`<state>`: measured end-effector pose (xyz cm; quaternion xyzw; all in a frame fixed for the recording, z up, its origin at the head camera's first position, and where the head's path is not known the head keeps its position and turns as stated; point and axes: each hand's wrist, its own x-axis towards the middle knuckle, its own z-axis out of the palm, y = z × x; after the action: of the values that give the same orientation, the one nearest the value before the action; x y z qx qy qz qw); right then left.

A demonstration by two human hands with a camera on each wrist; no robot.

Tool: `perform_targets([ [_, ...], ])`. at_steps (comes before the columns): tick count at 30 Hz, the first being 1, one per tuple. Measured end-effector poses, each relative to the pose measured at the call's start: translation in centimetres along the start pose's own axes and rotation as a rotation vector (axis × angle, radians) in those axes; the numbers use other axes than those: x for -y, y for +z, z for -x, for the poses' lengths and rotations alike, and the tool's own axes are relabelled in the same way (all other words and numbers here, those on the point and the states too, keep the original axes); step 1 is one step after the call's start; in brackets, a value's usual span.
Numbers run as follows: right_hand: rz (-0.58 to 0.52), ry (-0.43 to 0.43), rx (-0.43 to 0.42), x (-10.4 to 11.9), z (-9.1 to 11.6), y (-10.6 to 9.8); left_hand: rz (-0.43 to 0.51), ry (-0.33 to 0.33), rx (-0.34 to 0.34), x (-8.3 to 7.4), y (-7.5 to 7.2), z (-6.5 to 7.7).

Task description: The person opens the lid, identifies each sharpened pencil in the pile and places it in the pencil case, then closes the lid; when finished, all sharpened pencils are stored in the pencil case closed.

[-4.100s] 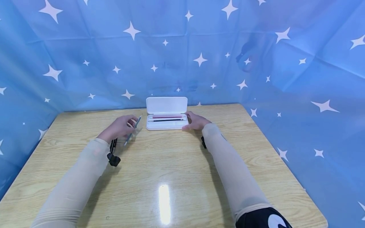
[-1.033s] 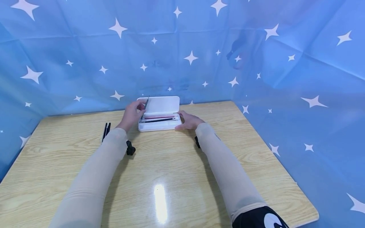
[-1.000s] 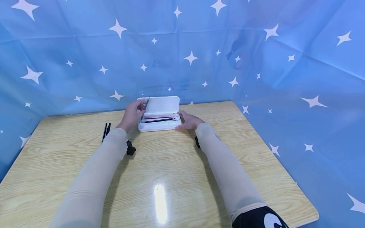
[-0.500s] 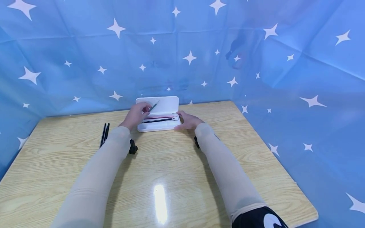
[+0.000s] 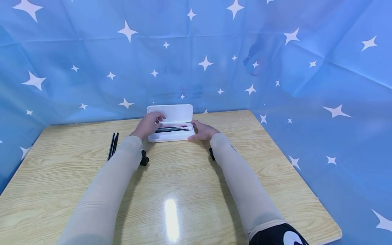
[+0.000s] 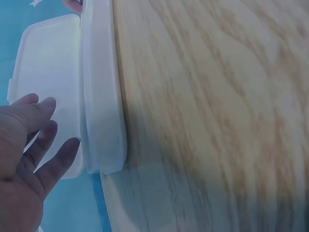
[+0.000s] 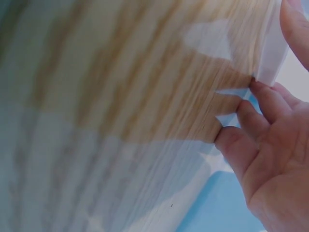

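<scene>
A white pencil case lies opened at the far edge of the table, its lid raised behind it. Several pencils, dark and reddish, lie lengthwise inside. My left hand hovers over the case's left end, covering part of the lid and the pencils' left ends. Its fingers are loosely bent with nothing between them in the left wrist view. With thumb and fingers, my right hand grips the case's right end; in the right wrist view its fingertips meet the case's edge.
Two or so dark pens rest on the wooden table, left of my left forearm and partly behind its sleeve. A blue cloth with white stars hangs right behind the table's far edge and along its right side.
My left hand carried a bluish-green pencil from the left to the case, turned it over the tray and let it go; it now lies among the others. My right hand keeps its grip.
</scene>
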<state>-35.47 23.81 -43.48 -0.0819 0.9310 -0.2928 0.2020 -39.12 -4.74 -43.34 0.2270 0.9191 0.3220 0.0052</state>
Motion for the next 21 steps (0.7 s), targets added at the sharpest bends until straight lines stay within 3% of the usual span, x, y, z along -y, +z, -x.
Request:
perform_targets([
  [10,0.009,0.008,0.006,0.0,0.1,0.0,0.053,0.002,-0.016,-0.1,-1.7,1.1],
  [16,0.013,0.015,0.012,-0.1,0.1,-0.1,0.088,-0.021,-0.052,0.9,-3.2,2.2],
  [21,0.023,-0.005,0.026,-0.2,0.2,-0.2,0.126,0.007,-0.119,2.0,-4.2,3.3],
])
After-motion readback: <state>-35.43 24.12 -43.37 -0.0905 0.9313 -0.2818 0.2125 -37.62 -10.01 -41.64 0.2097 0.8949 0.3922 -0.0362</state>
